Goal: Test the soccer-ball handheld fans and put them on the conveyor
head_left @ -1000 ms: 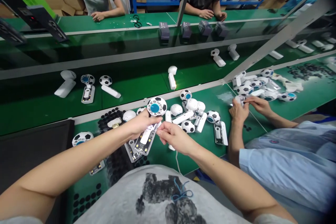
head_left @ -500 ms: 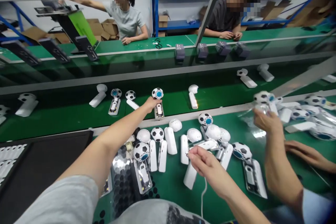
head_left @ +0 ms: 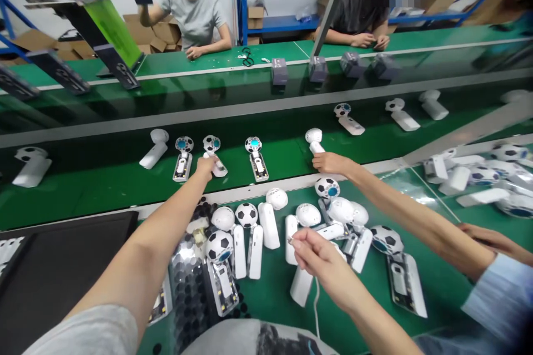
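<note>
My left hand reaches across to the long green belt, its fingers closed on the white body of a soccer-ball device. Beside it lie two more such devices, the near-right one with its back open and a blue centre on its ball. Low in the middle, my right hand pinches the small metal plug of a white cable. Just behind that hand a white device body lies in a cluster of ball-headed devices on the green table.
A co-worker's hand comes in from the right and touches a white device on the belt. A black tray stands at left, with black round discs beside it. Boxes line the far bench, where two people sit.
My left hand has moved left from the open-backed device to its neighbour. The co-worker's hand has swung from the right onto the belt. Across the bench, a person now holds up a box.
</note>
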{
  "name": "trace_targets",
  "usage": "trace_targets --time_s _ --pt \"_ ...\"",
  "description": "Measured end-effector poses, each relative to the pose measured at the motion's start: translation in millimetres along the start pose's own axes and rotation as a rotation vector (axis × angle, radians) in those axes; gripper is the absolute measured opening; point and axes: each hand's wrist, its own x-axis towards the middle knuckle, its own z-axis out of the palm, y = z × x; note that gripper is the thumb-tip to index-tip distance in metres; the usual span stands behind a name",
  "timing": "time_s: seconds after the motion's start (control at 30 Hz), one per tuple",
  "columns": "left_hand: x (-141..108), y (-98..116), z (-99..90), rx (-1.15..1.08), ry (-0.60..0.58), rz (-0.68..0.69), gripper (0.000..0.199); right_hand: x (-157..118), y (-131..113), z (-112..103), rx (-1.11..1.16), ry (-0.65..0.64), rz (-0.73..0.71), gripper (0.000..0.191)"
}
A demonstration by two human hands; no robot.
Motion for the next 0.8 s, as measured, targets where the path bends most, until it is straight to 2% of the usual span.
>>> trace_targets --time_s 0.07,0.13,0.23,0.33,0.4,0.47,0.57,0.8 --pt "-9.4 5.8 1.1 -0.105 -0.134 -0.068 0.015 -0.8 -0.3 1.1 0.005 0.007 -0.017 0.028" --pt "-30.4 9.7 0.0 -0.197 -0.279 -0.13 0.01 -1.9 -0.5 2.9 0.017 0.025 -0.032 0.027" --pt "-80.1 9.8 -3.4 -0.278 -0.472 -0.195 0.013 -3.3 -2.8 8.5 0.036 0.036 -0.069 0.025" --pt "-135.8 4.9 -4.2 -0.335 -0.672 -0.249 0.028 -4.6 -7.5 17.8 0.007 0.045 -0.148 0.02" --pt "-166.4 0.7 -2.9 -0.369 -0.769 -0.263 0.028 -6.1 -10.8 25.2 -0.039 0.055 -0.2 0.018" --pt "-188.8 -3.3 -1.4 -0.368 -0.788 -0.261 0.024 -8.5 -13.4 32.4 -0.065 0.054 -0.23 0.016" --pt "-208.9 -7.2 -1.6 -0.324 -0.775 -0.247 0.027 -13.9 -16.1 40.2 -0.059 0.049 -0.256 0.013" --pt "-227.7 -5.3 -8.7 -0.179 -0.845 -0.192 0.032 -28.0 -19.1 45.4 -0.028 0.044 -0.287 0.012"
